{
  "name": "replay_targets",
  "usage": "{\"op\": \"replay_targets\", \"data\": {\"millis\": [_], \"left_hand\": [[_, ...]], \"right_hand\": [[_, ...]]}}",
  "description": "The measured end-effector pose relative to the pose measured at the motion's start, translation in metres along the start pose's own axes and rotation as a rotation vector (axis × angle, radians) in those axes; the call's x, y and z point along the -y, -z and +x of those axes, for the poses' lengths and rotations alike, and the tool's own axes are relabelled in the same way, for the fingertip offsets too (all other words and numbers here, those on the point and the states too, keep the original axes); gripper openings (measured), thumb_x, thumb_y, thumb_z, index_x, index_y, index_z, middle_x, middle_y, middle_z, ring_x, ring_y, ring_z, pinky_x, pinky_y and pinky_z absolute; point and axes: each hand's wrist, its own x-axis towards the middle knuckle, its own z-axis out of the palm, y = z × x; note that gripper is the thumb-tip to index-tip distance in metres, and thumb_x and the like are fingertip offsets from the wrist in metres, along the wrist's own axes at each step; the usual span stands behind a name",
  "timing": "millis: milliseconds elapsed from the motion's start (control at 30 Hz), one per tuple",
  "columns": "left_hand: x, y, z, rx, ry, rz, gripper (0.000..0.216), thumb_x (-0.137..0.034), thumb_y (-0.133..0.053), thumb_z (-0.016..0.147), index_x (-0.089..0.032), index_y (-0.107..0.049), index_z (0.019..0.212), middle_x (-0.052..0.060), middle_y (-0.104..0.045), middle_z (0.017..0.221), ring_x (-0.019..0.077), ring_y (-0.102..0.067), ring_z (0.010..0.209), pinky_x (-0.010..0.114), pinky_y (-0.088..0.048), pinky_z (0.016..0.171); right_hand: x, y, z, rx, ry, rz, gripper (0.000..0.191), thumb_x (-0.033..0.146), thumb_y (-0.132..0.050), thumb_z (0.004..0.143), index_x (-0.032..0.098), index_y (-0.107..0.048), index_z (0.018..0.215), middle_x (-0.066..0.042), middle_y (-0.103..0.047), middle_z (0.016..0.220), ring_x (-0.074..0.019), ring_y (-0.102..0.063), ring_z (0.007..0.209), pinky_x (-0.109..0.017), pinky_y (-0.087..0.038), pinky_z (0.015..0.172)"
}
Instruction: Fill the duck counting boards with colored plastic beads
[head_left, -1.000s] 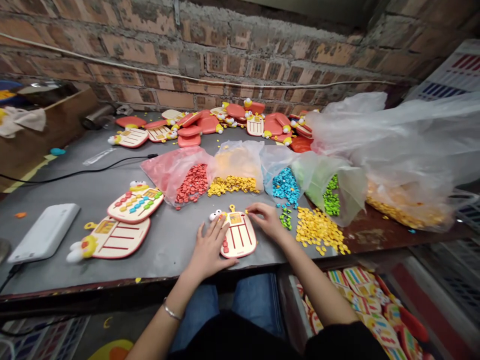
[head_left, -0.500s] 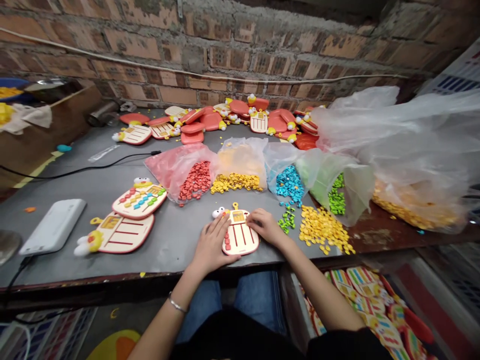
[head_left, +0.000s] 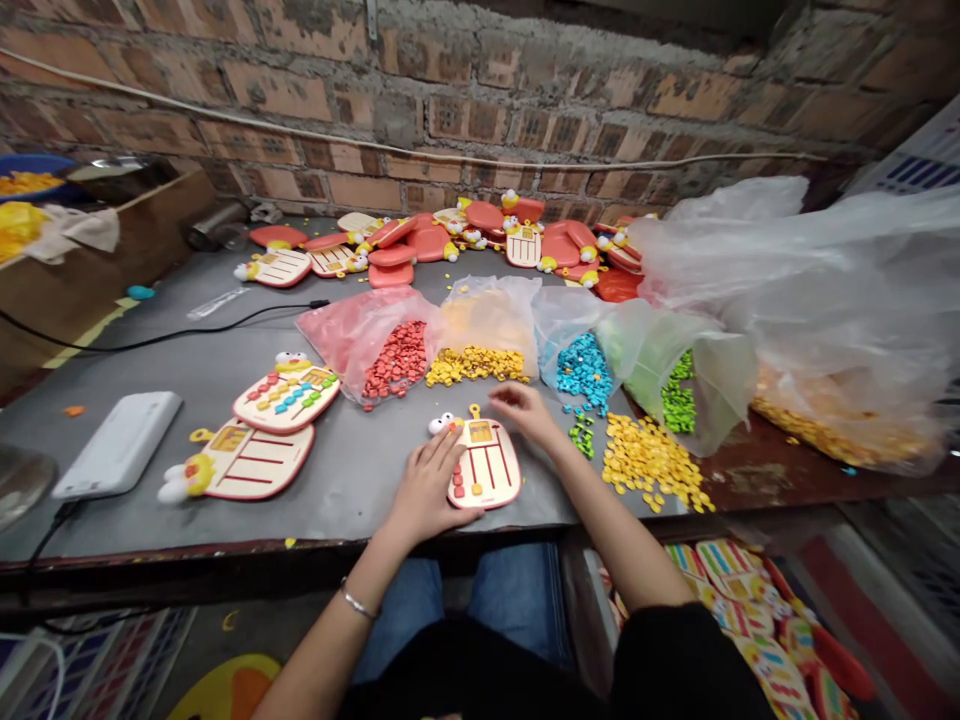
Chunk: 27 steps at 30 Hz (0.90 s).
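Note:
A small cream and red toy abacus board with a googly-eyed chick head lies on the grey table near its front edge. My left hand rests flat on the board's left side, fingers spread, next to a few red beads on its first rail. My right hand hovers just beyond the board's top right corner, fingers curled together near the yellow beads; what they hold, if anything, is too small to see.
Open bags of red beads, blue beads and green beads line the table, with a loose yellow pile. One filled board and one bare board lie left, beside a white box. More boards are heaped by the brick wall.
My right hand has lifted off the board's right side and moved up toward the yellow beads. The left hand stays on the board.

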Motion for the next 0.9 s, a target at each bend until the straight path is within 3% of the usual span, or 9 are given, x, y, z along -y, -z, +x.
{"op": "replay_targets", "data": {"millis": [33,100,200,300,400,500,633,900], "left_hand": [[0.000,0.000,0.000,-0.006,-0.007,-0.001,0.091,-0.053,-0.074,0.065,-0.019,-0.038,0.142,0.015,-0.027,0.156,0.0332,-0.024,0.143,0.046,-0.028,0.109],[0.000,0.000,-0.001,-0.016,-0.016,-0.003,0.085,-0.054,-0.073,0.066,-0.020,-0.042,0.138,0.015,-0.026,0.156,0.0335,-0.023,0.143,0.047,-0.028,0.109],[0.000,0.000,-0.001,-0.019,-0.024,-0.004,0.081,-0.055,-0.073,0.066,-0.020,-0.046,0.134,0.015,-0.027,0.155,0.0335,-0.023,0.143,0.048,-0.028,0.109],[0.000,0.000,-0.001,-0.016,-0.018,0.002,0.082,-0.054,-0.073,0.066,-0.019,-0.045,0.134,0.015,-0.028,0.155,0.0326,-0.024,0.143,0.047,-0.029,0.109],[0.000,0.001,-0.001,-0.011,-0.021,0.006,0.083,-0.054,-0.074,0.065,-0.018,-0.046,0.134,0.015,-0.027,0.155,0.0322,-0.023,0.143,0.046,-0.029,0.109],[0.001,0.000,0.000,-0.012,-0.023,-0.004,0.082,-0.055,-0.074,0.065,-0.020,-0.046,0.134,0.015,-0.027,0.156,0.0331,-0.024,0.143,0.047,-0.030,0.109],[0.002,-0.001,0.000,-0.007,-0.019,-0.013,0.080,-0.054,-0.074,0.066,-0.020,-0.047,0.133,0.015,-0.027,0.156,0.0334,-0.023,0.144,0.047,-0.030,0.108],[0.002,-0.002,-0.001,-0.002,-0.010,0.011,0.083,-0.057,-0.074,0.065,-0.019,-0.047,0.134,0.013,-0.027,0.156,0.0322,-0.024,0.143,0.046,-0.029,0.109]], "right_hand": [[-0.004,0.004,0.011,-0.129,0.016,-0.092,0.017,0.030,-0.063,0.082,0.017,-0.066,0.092,-0.006,-0.068,0.088,-0.0176,-0.060,0.076,-0.031,-0.049,0.072],[-0.013,0.006,0.037,-0.244,0.033,-0.324,0.014,0.022,-0.061,0.082,0.017,-0.066,0.094,-0.007,-0.067,0.094,-0.0185,-0.060,0.081,-0.033,-0.049,0.077],[-0.021,0.002,0.069,-0.206,0.045,-0.666,0.016,0.011,-0.058,0.081,0.017,-0.066,0.093,-0.011,-0.065,0.101,-0.0226,-0.058,0.096,-0.036,-0.046,0.087],[-0.024,-0.004,0.081,-0.163,0.052,-0.812,0.018,0.008,-0.050,0.085,0.017,-0.066,0.088,-0.012,-0.064,0.098,-0.0244,-0.056,0.099,-0.036,-0.044,0.089],[-0.023,-0.003,0.071,-0.203,0.088,-0.716,0.018,0.012,-0.049,0.087,0.018,-0.065,0.090,-0.010,-0.063,0.096,-0.0226,-0.057,0.093,-0.034,-0.047,0.085],[-0.019,0.002,0.046,-0.261,0.139,-0.450,0.016,0.016,-0.050,0.086,0.019,-0.065,0.090,-0.008,-0.060,0.094,-0.0203,-0.059,0.089,-0.032,-0.052,0.076],[-0.014,0.008,0.011,-0.245,0.133,-0.233,0.014,0.022,-0.055,0.085,0.020,-0.066,0.094,-0.007,-0.059,0.098,-0.0183,-0.060,0.088,-0.030,-0.055,0.071],[-0.015,0.020,-0.014,-0.247,0.077,-0.497,0.011,0.018,-0.054,0.086,0.018,-0.064,0.091,-0.007,-0.060,0.089,-0.0185,-0.058,0.074,-0.033,-0.050,0.069]]}}
